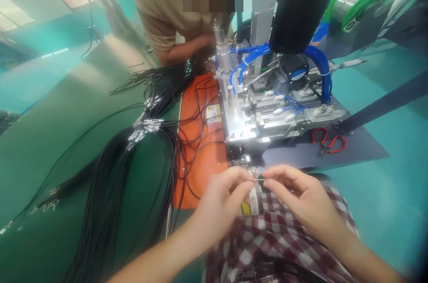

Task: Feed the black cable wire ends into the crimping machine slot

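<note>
My left hand (pixel 229 189) is closed in a pinch, thumb against fingertips, at the ends of thin wires (pixel 258 179). A short red strand, a bluish one and a pale one show between my two hands. Facing it, my right hand (pixel 299 189) also pinches the pale strand from the other side. The fingertips cover most of the wires, so how they join is hidden. Both hands are just in front of the metal machine (pixel 247 129), above my checkered clothing (pixel 284 229). Black cables (pixel 197 145) lie across the orange plate (pixel 203 176) to the left.
A large bundle of black cables (pixel 110 171) with shiny connector ends (pixel 143 129) spreads over the green table (pixel 60 149). Red-handled cutters (pixel 324 145) lie on the grey base at right. A wire spool (pixel 357 4) stands behind. Across the machine, a co-worker's arm (pixel 187 51) reaches in.
</note>
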Demonstrator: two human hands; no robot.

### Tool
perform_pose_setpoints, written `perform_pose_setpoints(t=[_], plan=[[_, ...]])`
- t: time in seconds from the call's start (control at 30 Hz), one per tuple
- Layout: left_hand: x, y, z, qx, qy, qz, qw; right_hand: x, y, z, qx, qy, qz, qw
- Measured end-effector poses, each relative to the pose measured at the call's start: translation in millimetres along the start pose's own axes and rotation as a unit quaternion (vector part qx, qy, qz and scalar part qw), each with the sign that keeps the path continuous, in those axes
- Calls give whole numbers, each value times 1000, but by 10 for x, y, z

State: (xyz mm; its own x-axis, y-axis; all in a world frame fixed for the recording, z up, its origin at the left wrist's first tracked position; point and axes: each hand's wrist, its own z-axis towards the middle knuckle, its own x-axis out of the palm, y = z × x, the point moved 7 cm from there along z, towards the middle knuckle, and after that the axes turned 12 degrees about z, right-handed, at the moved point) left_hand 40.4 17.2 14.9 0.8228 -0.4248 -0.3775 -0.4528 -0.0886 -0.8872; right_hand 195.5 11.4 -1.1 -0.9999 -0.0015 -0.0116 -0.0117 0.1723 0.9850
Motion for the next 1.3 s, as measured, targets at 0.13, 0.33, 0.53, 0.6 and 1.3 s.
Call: perform_pose_setpoints(t=[0.13,0.33,0.53,0.6,1.3], plan=[[-25,64,-27,-18,10,-46,999,162,8,20,16,39,30,999],[-19,126,-50,-40,21,-100,994,257,80,41,40,84,31,995],[32,209,-51,-49,8,-146,988,313,34,-13,50,44,66,996],[40,215,-35,-50,13,-163,985,331,6,-12,55,50,69,995],[-51,230,-59,-59,-69,-134,987,266,196,-58,-77,44,-91,992]])
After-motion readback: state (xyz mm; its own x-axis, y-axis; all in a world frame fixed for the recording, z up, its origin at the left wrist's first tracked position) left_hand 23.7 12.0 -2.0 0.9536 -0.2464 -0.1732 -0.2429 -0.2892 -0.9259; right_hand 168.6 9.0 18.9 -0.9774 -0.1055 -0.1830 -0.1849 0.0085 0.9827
